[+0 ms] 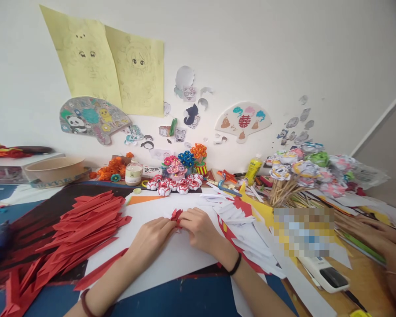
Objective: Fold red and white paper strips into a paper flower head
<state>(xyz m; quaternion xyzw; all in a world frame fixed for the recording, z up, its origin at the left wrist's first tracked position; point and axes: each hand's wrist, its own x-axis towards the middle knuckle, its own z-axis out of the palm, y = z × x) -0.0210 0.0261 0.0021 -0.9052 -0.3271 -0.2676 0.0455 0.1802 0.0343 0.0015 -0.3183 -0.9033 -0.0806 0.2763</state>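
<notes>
Red folded paper piece point(176, 215) sits mid-table on the white paper sheet point(171, 255), pinched between both hands: left hand point(151, 237) and right hand point(199, 229) fingertips closed on it from either side. Looks like mid-fold or joining of small units. Next move likely needs a firm crease without slipping. Pile of red folded paper strips point(82, 229) lies toward the left edge; another person's hand point(366, 229) rests at the right edge.
</notes>
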